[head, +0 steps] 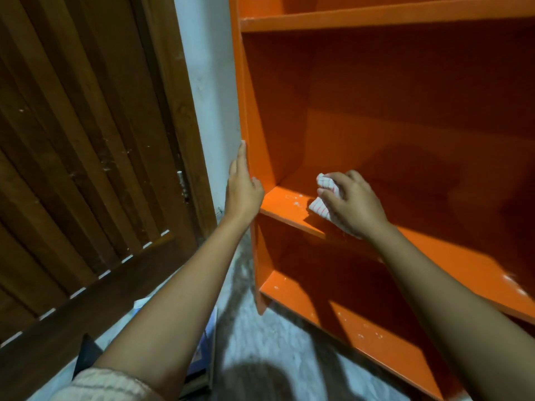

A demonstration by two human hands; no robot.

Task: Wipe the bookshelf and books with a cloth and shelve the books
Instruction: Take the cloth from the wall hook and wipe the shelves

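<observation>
Step in hand: wiping the bookshelf (260, 125). No books are on it, so shelving looks to come later.

- Right hand (351, 202) clenches the cloth (320, 208) in a wad and presses it on the middle board (283, 202), near the board's left end. The cloth sticks out at 9 o'clock of the knuckles.
- Left hand (243, 195) is flat with fingers straight, pointing to 12 o'clock along the side panel's front edge, thumb on the inner side. It braces and grips nothing.
- Books (207, 342) lie on the floor (289, 342) at 7 o'clock of the unit, mostly hidden under the left arm. Blue covers show; the count cannot be told.

Next move, as I judge it: sweep toward 9 o'clock over the white specks (295, 202) into the corner, then do the bottom board (376, 328), which is also speckled. It needs firm, flat pressure.

Materials:
- Bookshelf: orange painted boards, smooth, slightly glossy, square-edged, with at least 3 open bays.
- Cloth: thin woven fabric, white with fine red stripes, crumpled and soft.
- Specks: pale, look like dust or paint flecks; cannot tell which.
- Door (86, 140) at 9 o'clock: dark slatted wood, scuffed.
- Wall (208, 82) between door and unit: pale, rough plaster.
- Floor: grey, mottled.
</observation>
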